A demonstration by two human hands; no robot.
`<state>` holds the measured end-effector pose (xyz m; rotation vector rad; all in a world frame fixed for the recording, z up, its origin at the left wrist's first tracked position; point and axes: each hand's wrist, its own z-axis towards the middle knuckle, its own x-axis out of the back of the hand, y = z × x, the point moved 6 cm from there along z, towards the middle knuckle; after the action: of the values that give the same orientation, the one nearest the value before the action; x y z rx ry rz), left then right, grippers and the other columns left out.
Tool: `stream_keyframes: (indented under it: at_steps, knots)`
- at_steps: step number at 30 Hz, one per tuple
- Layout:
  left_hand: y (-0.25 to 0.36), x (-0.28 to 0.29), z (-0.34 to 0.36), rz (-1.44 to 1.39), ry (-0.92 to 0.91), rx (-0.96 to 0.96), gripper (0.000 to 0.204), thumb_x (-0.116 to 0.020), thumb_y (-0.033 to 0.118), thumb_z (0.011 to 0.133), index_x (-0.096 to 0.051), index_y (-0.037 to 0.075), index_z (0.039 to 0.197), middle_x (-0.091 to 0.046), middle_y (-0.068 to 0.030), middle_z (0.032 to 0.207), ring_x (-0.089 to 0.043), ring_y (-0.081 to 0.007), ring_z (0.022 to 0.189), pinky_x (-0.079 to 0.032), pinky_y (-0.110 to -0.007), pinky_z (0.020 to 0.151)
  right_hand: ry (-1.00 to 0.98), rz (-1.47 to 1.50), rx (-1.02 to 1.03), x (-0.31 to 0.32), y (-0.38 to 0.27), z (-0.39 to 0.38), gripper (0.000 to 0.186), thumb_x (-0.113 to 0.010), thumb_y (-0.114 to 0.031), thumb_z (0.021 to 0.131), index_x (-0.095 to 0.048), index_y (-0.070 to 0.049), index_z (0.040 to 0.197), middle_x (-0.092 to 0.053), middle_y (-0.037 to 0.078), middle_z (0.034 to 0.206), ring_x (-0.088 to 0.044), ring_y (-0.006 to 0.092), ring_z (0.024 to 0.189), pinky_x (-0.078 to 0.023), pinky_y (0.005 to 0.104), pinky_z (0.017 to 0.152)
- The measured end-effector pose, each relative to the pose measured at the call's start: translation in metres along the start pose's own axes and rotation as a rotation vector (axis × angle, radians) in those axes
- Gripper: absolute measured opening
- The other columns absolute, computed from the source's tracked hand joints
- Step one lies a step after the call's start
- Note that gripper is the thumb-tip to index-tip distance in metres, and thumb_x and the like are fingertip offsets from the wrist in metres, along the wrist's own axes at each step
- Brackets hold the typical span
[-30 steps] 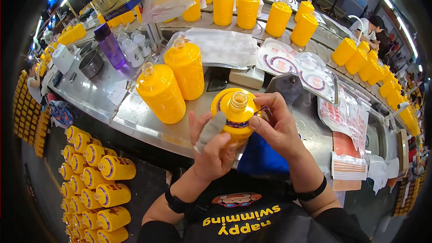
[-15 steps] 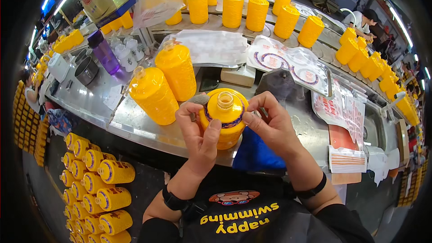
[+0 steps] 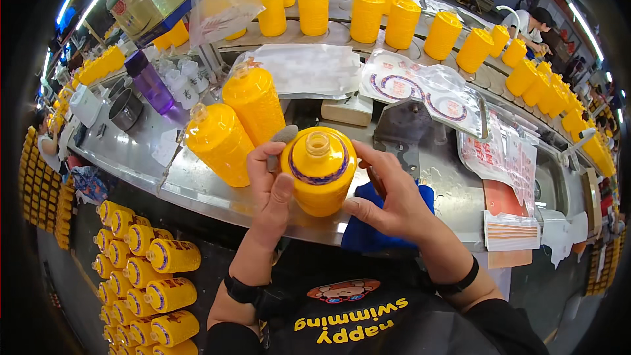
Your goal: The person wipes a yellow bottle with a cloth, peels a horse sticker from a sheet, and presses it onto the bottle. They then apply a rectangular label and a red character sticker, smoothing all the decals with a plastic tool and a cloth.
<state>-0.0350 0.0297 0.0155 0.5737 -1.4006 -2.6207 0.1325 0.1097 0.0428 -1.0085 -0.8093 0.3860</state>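
A yellow bottle [image 3: 320, 190] with a clear neck stands upright between my hands at the near edge of the metal bench. Around its shoulder runs a narrow purple patterned band [image 3: 320, 178]. My left hand [image 3: 269, 187] is curled along its left side, fingertips behind the shoulder and thumb in front. On the other side, my right hand [image 3: 388, 194] has its fingers at the upper side and its thumb low against the body. A small grey rounded thing [image 3: 286, 133] shows behind my left fingertips. Beneath my right hand lies a blue cloth [image 3: 381, 230].
Two yellow bottles [image 3: 220, 144] stand left on the bench. Behind are a sheet with purple strips [image 3: 420, 92], a dark metal block [image 3: 402, 125] and a conveyor with yellow bottles [image 3: 367, 16]. A purple drinking bottle [image 3: 150, 85] stands far left. Stacked bottles [image 3: 148, 276] are at lower left.
My fingers have shifted from the bottle's shoulder band down to its sides, leaving the band's front uncovered. The bottle has moved slightly left. Conveyor bottles have moved right.
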Motion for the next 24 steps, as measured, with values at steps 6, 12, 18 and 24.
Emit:
stream_keyframes:
  at_steps: [6, 12, 18, 24]
  knots:
    - [0.005, -0.01, -0.003, 0.117, 0.071, -0.004, 0.048, -0.059, 0.026, 0.096, -0.034, 0.004, 0.131, -0.04, -0.0157, 0.135, -0.043, -0.0213, 0.125, -0.034, -0.034, 0.108, 0.093, -0.243, 0.125, -0.004, -0.008, 0.004, 0.077, -0.074, -0.021, 0.081, -0.036, 0.002, 0.143, -0.056, 0.02, 0.122, -0.051, 0.0348, 0.106, -0.042, 0.0409, 0.094]
    - [0.012, -0.021, 0.001, 0.299, 0.067, -0.013, 0.055, -0.065, 0.014, 0.087, -0.033, 0.003, 0.13, -0.039, -0.0128, 0.127, -0.045, -0.0197, 0.117, -0.038, -0.031, 0.104, 0.092, -0.194, 0.088, -0.009, -0.005, 0.003, 0.077, -0.074, -0.015, 0.079, -0.036, 0.002, 0.143, -0.054, 0.02, 0.129, -0.049, 0.0374, 0.112, -0.042, 0.0423, 0.098]
    - [0.012, -0.02, 0.0, 0.386, 0.06, -0.029, 0.056, -0.064, 0.012, 0.085, -0.033, 0.003, 0.13, -0.039, -0.0123, 0.123, -0.045, -0.0194, 0.116, -0.039, -0.031, 0.103, 0.083, -0.217, 0.087, -0.008, -0.008, 0.006, 0.078, -0.076, -0.016, 0.078, -0.036, 0.002, 0.143, -0.055, 0.019, 0.126, -0.05, 0.0365, 0.11, -0.044, 0.0414, 0.093]
    - [0.009, -0.017, -0.009, 0.331, 0.103, -0.116, 0.052, -0.063, 0.022, 0.09, -0.035, 0.002, 0.13, -0.04, -0.0146, 0.126, -0.044, -0.0247, 0.121, -0.033, -0.038, 0.108, 0.001, -0.113, -0.015, -0.007, -0.006, 0.014, 0.094, -0.081, -0.025, 0.073, -0.029, 0.002, 0.146, -0.049, 0.023, 0.132, -0.047, 0.0389, 0.115, -0.042, 0.0424, 0.098]
